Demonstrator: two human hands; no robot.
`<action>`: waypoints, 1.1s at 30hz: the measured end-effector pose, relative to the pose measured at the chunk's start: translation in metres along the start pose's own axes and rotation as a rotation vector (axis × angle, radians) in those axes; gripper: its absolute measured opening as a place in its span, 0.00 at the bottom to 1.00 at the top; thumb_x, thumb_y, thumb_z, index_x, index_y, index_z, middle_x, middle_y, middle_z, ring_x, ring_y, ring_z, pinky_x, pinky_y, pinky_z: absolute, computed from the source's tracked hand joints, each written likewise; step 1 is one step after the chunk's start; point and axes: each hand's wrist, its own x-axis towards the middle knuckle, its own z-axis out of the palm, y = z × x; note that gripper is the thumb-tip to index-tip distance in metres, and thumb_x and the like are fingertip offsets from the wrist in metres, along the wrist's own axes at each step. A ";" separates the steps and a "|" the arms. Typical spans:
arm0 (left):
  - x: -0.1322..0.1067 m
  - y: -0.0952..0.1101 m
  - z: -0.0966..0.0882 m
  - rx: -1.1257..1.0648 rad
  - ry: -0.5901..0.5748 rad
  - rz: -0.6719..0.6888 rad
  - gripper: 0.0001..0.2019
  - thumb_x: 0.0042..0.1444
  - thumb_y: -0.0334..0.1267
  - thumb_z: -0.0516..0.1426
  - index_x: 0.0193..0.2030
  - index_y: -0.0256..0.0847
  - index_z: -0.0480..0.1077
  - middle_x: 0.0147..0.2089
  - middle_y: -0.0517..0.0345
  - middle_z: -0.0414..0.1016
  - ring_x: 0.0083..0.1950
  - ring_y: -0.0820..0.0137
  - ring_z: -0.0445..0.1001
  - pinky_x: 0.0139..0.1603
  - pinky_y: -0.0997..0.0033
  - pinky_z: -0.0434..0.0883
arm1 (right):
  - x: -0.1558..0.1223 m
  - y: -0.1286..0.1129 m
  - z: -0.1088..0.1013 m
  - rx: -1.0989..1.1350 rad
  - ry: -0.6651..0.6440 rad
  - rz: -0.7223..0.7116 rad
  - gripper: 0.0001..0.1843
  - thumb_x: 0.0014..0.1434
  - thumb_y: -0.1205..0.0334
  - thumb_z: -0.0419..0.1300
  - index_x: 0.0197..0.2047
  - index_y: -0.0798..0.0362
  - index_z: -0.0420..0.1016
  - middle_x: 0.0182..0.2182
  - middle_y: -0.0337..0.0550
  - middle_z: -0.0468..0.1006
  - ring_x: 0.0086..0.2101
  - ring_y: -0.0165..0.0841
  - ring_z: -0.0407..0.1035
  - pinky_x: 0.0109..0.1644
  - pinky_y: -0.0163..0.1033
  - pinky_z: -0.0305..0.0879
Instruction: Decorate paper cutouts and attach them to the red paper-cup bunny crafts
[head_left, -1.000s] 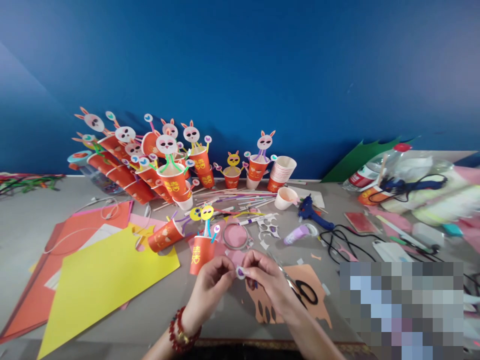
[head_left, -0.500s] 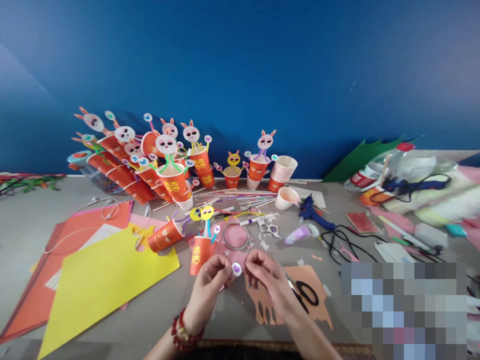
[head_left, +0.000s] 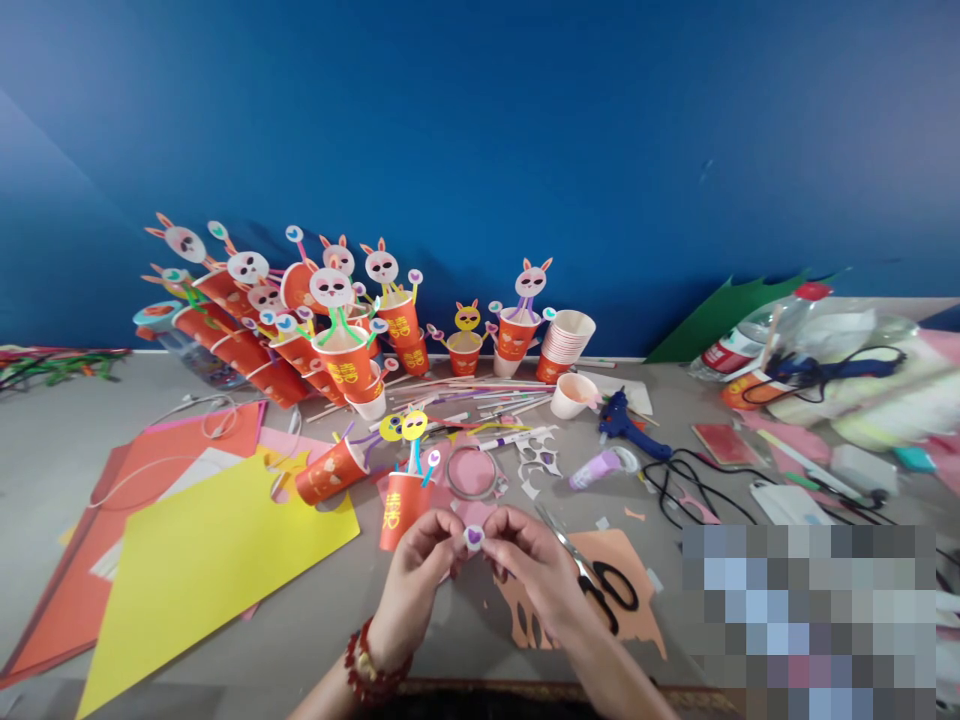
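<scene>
Between my fingertips is a small white paper disc with a purple heart on it. My left hand pinches its left edge, while my right hand has thumb and finger closed on its right edge. Just behind my left hand stands a red paper cup bearing a yellow paper face and a similar heart disc on a blue stem. Black-handled scissors lie on cut orange paper, partly hidden by my right hand.
Several red cups with rabbit faces crowd the back left. A yellow sheet covers red paper at left. A blue glue gun, its black cable, a tape roll and a bottle lie beyond my right hand.
My right hand has moved left and now meets the disc, which only my left hand was holding before. More of the scissors has come into view.
</scene>
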 end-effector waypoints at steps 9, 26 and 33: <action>-0.002 0.017 -0.025 0.628 0.154 0.423 0.06 0.60 0.39 0.60 0.42 0.41 0.72 0.39 0.55 0.73 0.35 0.69 0.70 0.36 0.72 0.66 | 0.001 0.003 -0.005 -0.014 0.000 -0.034 0.13 0.55 0.54 0.65 0.29 0.53 0.69 0.22 0.32 0.63 0.22 0.26 0.57 0.27 0.32 0.52; 0.016 0.011 -0.073 1.572 0.295 0.629 0.22 0.67 0.42 0.49 0.64 0.34 0.59 0.56 0.38 0.74 0.58 0.50 0.71 0.56 0.47 0.70 | 0.002 0.011 -0.008 -0.090 0.021 -0.045 0.14 0.57 0.53 0.64 0.29 0.53 0.68 0.23 0.32 0.64 0.23 0.26 0.57 0.27 0.32 0.54; 0.015 0.005 -0.069 1.372 0.178 0.453 0.28 0.61 0.46 0.56 0.66 0.40 0.56 0.62 0.40 0.67 0.63 0.49 0.68 0.58 0.47 0.71 | 0.003 0.013 -0.008 -0.090 0.031 -0.037 0.13 0.56 0.54 0.64 0.28 0.53 0.68 0.23 0.32 0.64 0.23 0.26 0.57 0.28 0.32 0.55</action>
